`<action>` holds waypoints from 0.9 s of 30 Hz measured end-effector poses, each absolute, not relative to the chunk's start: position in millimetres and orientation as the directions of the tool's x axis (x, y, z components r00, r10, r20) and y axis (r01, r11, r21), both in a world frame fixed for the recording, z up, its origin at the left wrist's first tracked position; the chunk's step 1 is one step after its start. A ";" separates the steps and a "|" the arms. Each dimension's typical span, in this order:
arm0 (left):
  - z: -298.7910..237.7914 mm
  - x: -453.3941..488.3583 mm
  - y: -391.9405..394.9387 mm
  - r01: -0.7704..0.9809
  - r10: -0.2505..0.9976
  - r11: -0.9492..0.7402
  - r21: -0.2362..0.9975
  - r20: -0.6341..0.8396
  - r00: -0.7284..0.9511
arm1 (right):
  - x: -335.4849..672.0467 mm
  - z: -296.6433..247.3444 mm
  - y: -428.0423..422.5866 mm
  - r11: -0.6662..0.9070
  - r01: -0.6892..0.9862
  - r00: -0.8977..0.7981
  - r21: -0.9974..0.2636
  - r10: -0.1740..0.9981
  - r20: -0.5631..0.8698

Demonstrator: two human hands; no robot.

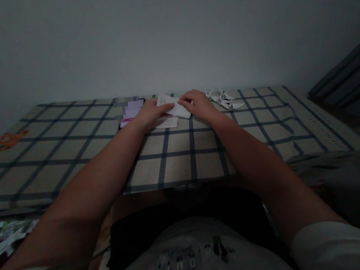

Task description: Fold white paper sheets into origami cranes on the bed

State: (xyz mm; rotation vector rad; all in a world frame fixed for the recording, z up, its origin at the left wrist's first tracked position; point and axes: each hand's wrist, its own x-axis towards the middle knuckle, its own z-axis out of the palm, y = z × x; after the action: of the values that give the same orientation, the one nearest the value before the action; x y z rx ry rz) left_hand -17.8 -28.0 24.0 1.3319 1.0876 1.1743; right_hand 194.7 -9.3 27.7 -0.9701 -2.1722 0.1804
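Both hands meet at the far middle of a checked cloth [73, 153] over a white piece of paper [170, 103]. My left hand [150, 112] lies on the paper's left part, fingers pressing it flat. My right hand [197, 102] pinches the paper's right edge between thumb and fingers. A second white sheet with printed lines [167, 121] lies under and just in front of the left hand. The paper is partly folded and partly hidden by my fingers.
A phone with a lit screen [129, 110] lies left of my hands. Several small folded white paper cranes [225, 98] sit to the right. An orange paper shape [8, 138] rests at the far left. Paper scraps [5, 236] lie low left. A grey wall stands behind.
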 end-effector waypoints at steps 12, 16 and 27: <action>26.6 -18.7 -24.5 -0.160 0.978 -0.024 0.987 0.056 0.202 | 190.9 32.5 -15.1 0.647 0.506 -0.287 -0.570 0.750 0.597; 24.8 -16.8 -27.3 -0.115 0.973 -0.016 0.993 0.042 0.225 | 191.1 32.1 -15.7 0.620 0.464 -0.244 -0.633 0.776 0.581; 16.7 -25.4 -12.4 -0.075 0.979 -0.149 0.986 0.157 0.128 | 188.5 27.9 -11.6 0.584 0.424 -0.284 -0.692 0.811 0.511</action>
State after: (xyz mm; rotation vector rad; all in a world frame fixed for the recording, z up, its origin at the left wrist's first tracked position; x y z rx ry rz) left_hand -25.4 -12.4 16.7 1.3318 0.9854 1.2493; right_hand 188.5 -11.6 27.9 -0.9928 -1.9108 0.5401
